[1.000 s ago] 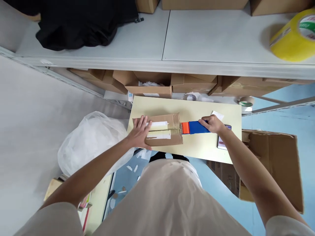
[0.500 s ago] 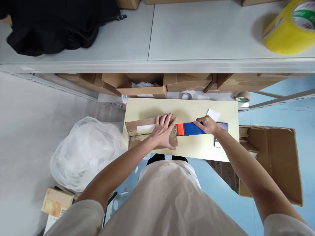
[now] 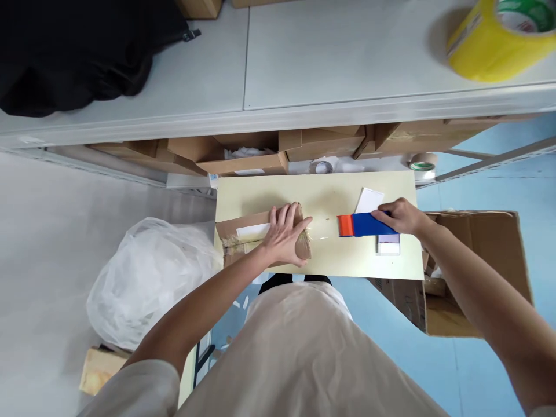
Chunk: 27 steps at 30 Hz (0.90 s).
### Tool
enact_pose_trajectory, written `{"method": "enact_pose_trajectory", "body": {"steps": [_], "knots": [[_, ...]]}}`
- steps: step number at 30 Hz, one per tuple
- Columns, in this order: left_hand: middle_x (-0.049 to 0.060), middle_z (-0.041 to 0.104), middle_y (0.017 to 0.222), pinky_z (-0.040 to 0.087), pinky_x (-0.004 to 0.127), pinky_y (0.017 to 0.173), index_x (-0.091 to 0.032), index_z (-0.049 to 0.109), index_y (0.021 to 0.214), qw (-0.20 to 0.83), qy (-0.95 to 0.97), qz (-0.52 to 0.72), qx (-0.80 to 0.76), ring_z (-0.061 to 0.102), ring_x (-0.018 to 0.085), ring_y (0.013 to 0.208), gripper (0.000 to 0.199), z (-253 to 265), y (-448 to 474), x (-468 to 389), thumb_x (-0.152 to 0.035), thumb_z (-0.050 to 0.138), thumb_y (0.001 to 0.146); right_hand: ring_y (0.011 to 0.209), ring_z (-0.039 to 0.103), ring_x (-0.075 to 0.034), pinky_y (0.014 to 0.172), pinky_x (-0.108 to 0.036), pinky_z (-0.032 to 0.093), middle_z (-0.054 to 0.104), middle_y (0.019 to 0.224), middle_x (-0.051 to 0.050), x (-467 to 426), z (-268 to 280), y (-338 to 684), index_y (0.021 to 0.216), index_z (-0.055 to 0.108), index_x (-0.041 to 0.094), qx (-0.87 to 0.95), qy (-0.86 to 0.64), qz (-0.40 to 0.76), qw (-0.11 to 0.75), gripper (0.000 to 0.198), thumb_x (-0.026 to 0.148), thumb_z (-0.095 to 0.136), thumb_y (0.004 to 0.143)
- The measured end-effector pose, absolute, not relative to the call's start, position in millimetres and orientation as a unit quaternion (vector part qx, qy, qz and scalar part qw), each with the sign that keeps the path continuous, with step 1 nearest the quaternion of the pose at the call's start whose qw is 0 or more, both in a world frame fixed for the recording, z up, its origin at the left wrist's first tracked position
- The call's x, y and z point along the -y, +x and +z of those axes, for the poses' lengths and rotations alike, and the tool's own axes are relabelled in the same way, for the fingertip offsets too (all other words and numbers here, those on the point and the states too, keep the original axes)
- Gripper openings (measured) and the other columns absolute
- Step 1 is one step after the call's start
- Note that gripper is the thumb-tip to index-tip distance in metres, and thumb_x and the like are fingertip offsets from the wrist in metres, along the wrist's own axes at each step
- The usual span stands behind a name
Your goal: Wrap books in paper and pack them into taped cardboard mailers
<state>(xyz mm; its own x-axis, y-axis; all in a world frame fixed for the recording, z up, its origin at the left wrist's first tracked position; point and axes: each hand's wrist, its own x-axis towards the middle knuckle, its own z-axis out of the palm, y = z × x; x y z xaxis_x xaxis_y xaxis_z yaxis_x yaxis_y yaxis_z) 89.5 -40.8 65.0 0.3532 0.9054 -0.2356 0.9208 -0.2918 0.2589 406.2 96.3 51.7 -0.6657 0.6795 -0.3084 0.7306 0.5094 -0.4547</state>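
My left hand (image 3: 284, 234) spans the right end of a small cardboard box (image 3: 230, 227), fingers at its far edge and thumb at its near edge. The box lies on a pale yellow table (image 3: 321, 260) and carries a white label (image 3: 249, 232) and clear tape, partly hidden by my hand. In my right hand (image 3: 402, 217) is a blue and orange tape dispenser (image 3: 367, 225), its orange end facing the box with a gap between. Beneath the dispenser, a phone (image 3: 388, 246) and a white card (image 3: 369, 200) are partly covered.
Beyond the table stands a grey shelf (image 3: 330, 69) bearing a yellow tape roll (image 3: 482, 46) and black cloth (image 3: 87, 52). Open cartons (image 3: 243, 165) fill its lower level. A large open carton (image 3: 486, 243) is at the right; a white plastic bag (image 3: 152, 278) lies at the left.
My right hand has moved right with the tape dispenser, away from the box's end and over part of the phone. My left hand stays on the box. The view has shifted slightly.
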Motion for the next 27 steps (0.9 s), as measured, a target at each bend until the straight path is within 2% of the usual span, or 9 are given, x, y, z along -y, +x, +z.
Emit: {"method": "enact_pose_trajectory", "body": {"steps": [3, 5, 7, 12, 17, 22, 27], "knots": [[0.014, 0.013, 0.154, -0.004, 0.066, 0.104, -0.028, 0.047, 0.132, 0.172, 0.835, -0.033, -0.522, 0.008, 0.046, 0.137, 0.096, 66.9, 92.6, 40.2, -0.052, 0.078, 0.045, 0.064, 0.06, -0.02, 0.062, -0.028, 0.04, 0.063, 0.061, -0.008, -89.0, 66.6, 367.5, 0.066, 0.065, 0.016, -0.876, 0.413, -0.195, 0.153, 0.055, 0.055, 0.033, 0.088], [0.012, 0.017, 0.154, -0.006, 0.066, 0.104, -0.027, 0.054, 0.126, 0.17, 0.857, -0.043, -0.485, 0.009, 0.046, 0.137, 0.085, 68.4, 94.7, 37.3, -0.053, 0.076, 0.047, 0.076, 0.064, -0.025, 0.066, -0.031, 0.042, 0.068, 0.076, -0.015, -79.4, 77.9, 331.2, 0.079, 0.07, 0.014, -0.856, 0.448, -0.152, 0.207, 0.057, 0.057, 0.034, 0.087], [0.013, 0.023, 0.152, -0.008, 0.067, 0.104, -0.024, 0.06, 0.118, 0.169, 0.867, -0.051, -0.466, 0.012, 0.045, 0.136, 0.081, 69.3, 96.0, 33.6, -0.059, 0.075, 0.046, 0.084, 0.065, -0.028, 0.071, -0.033, 0.043, 0.069, 0.086, -0.019, -67.9, 88.1, 298.0, 0.089, 0.071, 0.012, -0.849, 0.456, -0.137, 0.23, 0.053, 0.052, 0.036, 0.089], [0.012, 0.035, 0.146, -0.01, 0.067, 0.104, -0.023, 0.065, 0.108, 0.161, 0.868, -0.06, -0.466, 0.013, 0.045, 0.135, 0.077, 66.9, 97.1, 30.6, -0.066, 0.072, 0.045, 0.088, 0.066, -0.03, 0.073, -0.036, 0.045, 0.069, 0.09, -0.02, -45.2, 103.4, 251.7, 0.092, 0.071, 0.012, -0.853, 0.447, -0.127, 0.237, 0.036, 0.033, 0.042, 0.089], [0.011, 0.042, 0.14, -0.011, 0.065, 0.105, -0.027, 0.06, 0.119, 0.142, 0.87, -0.067, -0.468, 0.012, 0.042, 0.136, 0.082, 62.3, 100.1, 32.0, -0.061, 0.073, 0.045, 0.089, 0.066, -0.03, 0.071, -0.038, 0.048, 0.069, 0.094, -0.017, -34.8, 112.1, 223.6, 0.096, 0.069, 0.014, -0.855, 0.434, -0.122, 0.254, 0.022, 0.019, 0.054, 0.081], [0.013, 0.043, 0.139, -0.01, 0.066, 0.105, -0.026, 0.055, 0.125, 0.129, 0.871, -0.061, -0.469, 0.013, 0.043, 0.135, 0.088, 58.8, 101.8, 31.2, -0.058, 0.072, 0.045, 0.088, 0.066, -0.029, 0.071, -0.04, 0.049, 0.069, 0.091, -0.017, -29.7, 112.9, 210.4, 0.098, 0.069, 0.013, -0.839, 0.471, -0.095, 0.256, 0.023, 0.018, 0.059, 0.078], [0.012, 0.039, 0.142, -0.01, 0.068, 0.103, -0.028, 0.054, 0.127, 0.13, 0.867, -0.054, -0.479, 0.012, 0.045, 0.135, 0.087, 55.3, 103.5, 30.5, -0.059, 0.07, 0.047, 0.089, 0.065, -0.028, 0.074, -0.04, 0.048, 0.069, 0.093, -0.018, -24.4, 110.0, 211.7, 0.101, 0.068, 0.013, -0.829, 0.496, -0.095, 0.24, 0.025, 0.021, 0.057, 0.081]]}}
